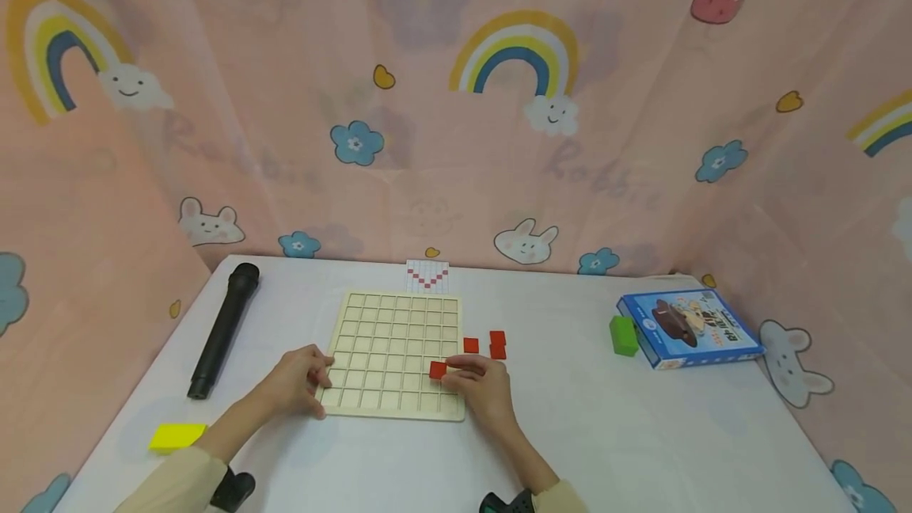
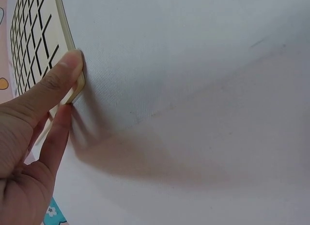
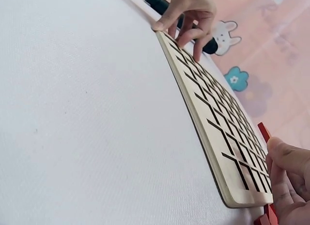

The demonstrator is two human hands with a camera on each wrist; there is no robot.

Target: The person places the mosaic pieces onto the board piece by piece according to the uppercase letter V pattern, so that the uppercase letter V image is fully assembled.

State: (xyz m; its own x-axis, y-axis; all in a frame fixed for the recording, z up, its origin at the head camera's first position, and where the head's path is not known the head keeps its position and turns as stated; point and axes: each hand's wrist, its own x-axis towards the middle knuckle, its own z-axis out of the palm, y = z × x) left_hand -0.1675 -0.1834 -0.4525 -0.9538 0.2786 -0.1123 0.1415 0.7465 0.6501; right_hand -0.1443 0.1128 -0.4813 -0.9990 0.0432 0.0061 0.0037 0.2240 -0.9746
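Note:
A pale wooden grid board (image 1: 399,339) lies flat on the white table (image 1: 606,434). My left hand (image 1: 313,382) grips its near-left corner; in the left wrist view the thumb (image 2: 58,84) presses the corner edge of the board (image 2: 34,36), with a finger along the near edge. My right hand (image 1: 470,378) pinches a red square tile (image 1: 438,370) just over the board's right side, in the second row from the near edge. In the right wrist view that tile (image 3: 264,131) shows edge-on above my fingers (image 3: 286,162). Three more red tiles (image 1: 492,344) lie right of the board.
A small card with a red V pattern (image 1: 427,275) lies at the board's far edge. A black microphone (image 1: 224,327) lies at the left and a yellow block (image 1: 176,436) near the front left. A green block (image 1: 623,336) and a blue box (image 1: 687,328) sit at the right. Pink curtains enclose the table.

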